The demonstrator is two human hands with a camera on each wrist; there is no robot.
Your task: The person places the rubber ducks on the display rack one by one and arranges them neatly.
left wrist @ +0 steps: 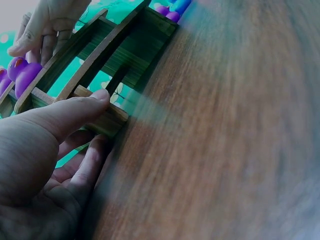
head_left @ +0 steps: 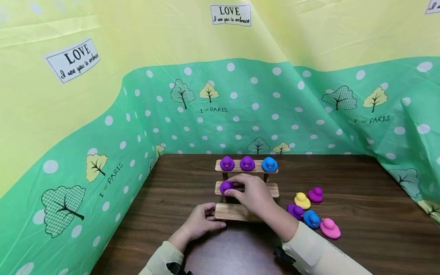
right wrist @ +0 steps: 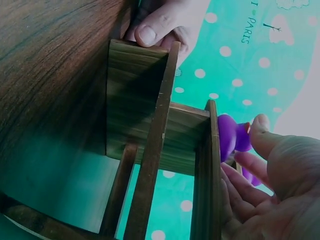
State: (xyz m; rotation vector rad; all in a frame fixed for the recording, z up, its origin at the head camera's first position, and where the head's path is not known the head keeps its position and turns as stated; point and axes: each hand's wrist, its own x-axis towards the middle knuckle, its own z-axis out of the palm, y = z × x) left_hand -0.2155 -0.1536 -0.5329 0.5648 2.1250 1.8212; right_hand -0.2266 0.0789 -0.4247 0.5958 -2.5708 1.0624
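Head view: four ducks (head_left: 247, 163) stood on the wooden stand (head_left: 233, 211), five others (head_left: 311, 219) were left on the table (head_left: 165, 187)! Left wrist: left hand (left wrist: 45, 155) pinched the stand's end. Right wrist: right hand (right wrist: 280, 182) bracketed the middle-tier purple duck (right wrist: 228, 136); pinched or not, I couldn't tell!

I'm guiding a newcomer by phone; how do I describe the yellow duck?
On the table, find the wooden stand. To its right lie five loose ducks; the yellow duck is toward the back, just left of a purple duck. It is the only yellow one among purple, blue and pink neighbours.
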